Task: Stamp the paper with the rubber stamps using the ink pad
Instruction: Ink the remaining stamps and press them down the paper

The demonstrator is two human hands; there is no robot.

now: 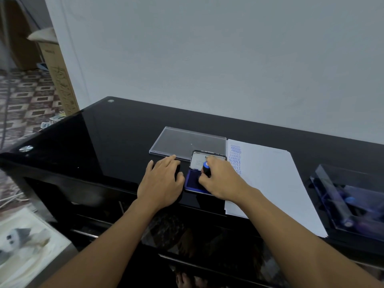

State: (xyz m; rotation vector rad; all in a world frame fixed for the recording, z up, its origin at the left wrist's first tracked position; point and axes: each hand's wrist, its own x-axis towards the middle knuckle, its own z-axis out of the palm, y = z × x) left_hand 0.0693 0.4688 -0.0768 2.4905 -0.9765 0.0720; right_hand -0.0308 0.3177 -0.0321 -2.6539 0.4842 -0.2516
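Clear lid [188,143] blocks behind ink pad [192,180]

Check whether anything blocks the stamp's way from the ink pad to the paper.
Nothing visible does. The right hand grips the stamp on the ink pad, and the paper lies immediately right of it.

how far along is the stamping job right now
Done: the paper carries a column of blue AMENDED and SAMPLE prints at its left edge. In hand: the right hand grips a blue-topped stamp on the open ink pad; the left hand rests flat beside it. Left: press this stamp on the paper, most of which is blank.
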